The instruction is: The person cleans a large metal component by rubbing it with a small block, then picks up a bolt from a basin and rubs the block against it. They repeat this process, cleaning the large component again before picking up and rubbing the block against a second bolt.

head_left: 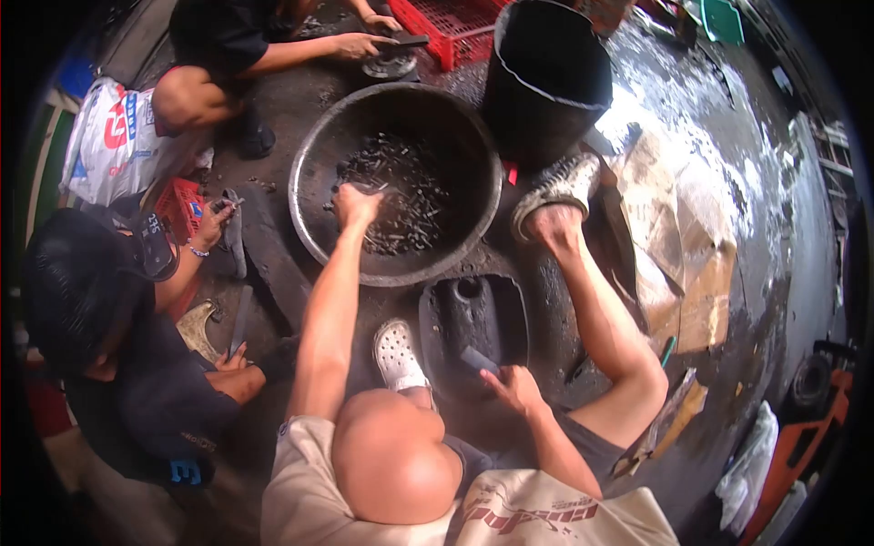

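A wide metal basin stands in front of me, holding a heap of small dark pieces. My left hand reaches into it, its fingers curled at the heap; what lies in them is too dark to make out. Low in front of my body, my right hand grips a flat, grey, blade-like piece that points up and left. Beneath that piece lies a dark plastic container with a round opening near its far end.
A tall black bucket stands beyond the basin, beside a red crate. Two other people work nearby: one at left holds a long blade, another at the back handles a dark block. Flattened cardboard covers floor at right.
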{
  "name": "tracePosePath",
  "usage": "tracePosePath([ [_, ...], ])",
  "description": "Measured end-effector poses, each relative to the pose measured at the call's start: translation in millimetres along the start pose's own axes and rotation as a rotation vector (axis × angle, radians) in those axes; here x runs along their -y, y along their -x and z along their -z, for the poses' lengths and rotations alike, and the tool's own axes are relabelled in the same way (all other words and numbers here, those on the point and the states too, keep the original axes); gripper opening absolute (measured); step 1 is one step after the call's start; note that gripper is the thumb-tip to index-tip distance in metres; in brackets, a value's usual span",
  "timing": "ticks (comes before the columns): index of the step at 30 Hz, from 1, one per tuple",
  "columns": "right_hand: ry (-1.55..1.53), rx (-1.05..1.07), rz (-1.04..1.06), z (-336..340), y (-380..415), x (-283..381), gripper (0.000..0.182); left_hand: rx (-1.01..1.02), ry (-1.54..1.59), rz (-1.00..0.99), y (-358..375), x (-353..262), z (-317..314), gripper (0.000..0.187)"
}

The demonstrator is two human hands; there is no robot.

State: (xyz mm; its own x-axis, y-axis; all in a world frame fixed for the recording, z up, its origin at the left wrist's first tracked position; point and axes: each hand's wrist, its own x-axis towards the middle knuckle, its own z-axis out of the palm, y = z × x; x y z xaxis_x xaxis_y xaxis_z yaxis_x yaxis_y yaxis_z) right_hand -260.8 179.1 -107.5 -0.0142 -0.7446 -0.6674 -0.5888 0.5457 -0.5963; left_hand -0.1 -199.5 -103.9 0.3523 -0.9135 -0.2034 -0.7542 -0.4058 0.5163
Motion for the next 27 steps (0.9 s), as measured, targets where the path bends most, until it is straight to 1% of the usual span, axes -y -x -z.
tracePosePath([
  [2,0.035,0.013,0.022,0,3,2,0.064,0.063,0.052,-0.052,15,9,13,0.039],
  [3,0.070,0.012,0.043,1,5,2,0.064,0.055,-0.019,-0.059,20,15,17,0.038],
  [5,0.020,0.021,0.034,2,12,3,0.067,0.158,0.052,-0.131,27,49,17,0.037],
  [7,0.023,-0.030,0.021,-3,13,-7,0.065,0.253,0.165,-0.184,74,55,34,0.024],
  [8,-0.011,-0.013,-0.025,-6,12,-13,0.062,0.371,0.379,-0.027,88,79,23,0.019],
  [9,-0.085,0.000,-0.067,-10,8,-23,0.060,0.348,0.401,-0.155,128,66,34,0.016],
  [10,-0.150,-0.036,-0.091,-4,11,-16,0.062,0.425,0.571,-0.006,158,67,33,0.018],
  [11,-0.216,-0.073,-0.117,1,14,-8,0.065,0.511,0.616,0.092,181,69,30,0.020],
  [12,-0.239,-0.112,-0.126,3,13,-8,0.064,0.603,0.618,0.117,195,82,20,0.021],
  [14,-0.288,-0.168,-0.164,-2,8,-18,0.066,0.690,0.646,0.250,222,86,6,0.025],
  [15,-0.326,-0.192,-0.170,0,6,-18,0.066,0.775,0.668,0.308,231,84,6,0.028],
  [17,-0.358,-0.199,-0.159,1,5,-16,0.065,0.950,0.762,0.309,238,82,12,0.032],
  [20,-0.478,-0.196,-0.134,12,15,13,0.062,1.105,0.933,0.339,245,60,36,0.029],
  [23,-0.564,-0.186,-0.085,9,17,19,0.058,1.218,0.979,0.258,246,49,58,0.031],
  [26,-0.622,-0.187,-0.042,2,14,15,0.056,1.255,0.907,0.194,241,46,71,0.035],
  [27,-0.638,-0.185,-0.029,3,15,15,0.056,1.275,0.851,0.213,242,46,73,0.034],
])
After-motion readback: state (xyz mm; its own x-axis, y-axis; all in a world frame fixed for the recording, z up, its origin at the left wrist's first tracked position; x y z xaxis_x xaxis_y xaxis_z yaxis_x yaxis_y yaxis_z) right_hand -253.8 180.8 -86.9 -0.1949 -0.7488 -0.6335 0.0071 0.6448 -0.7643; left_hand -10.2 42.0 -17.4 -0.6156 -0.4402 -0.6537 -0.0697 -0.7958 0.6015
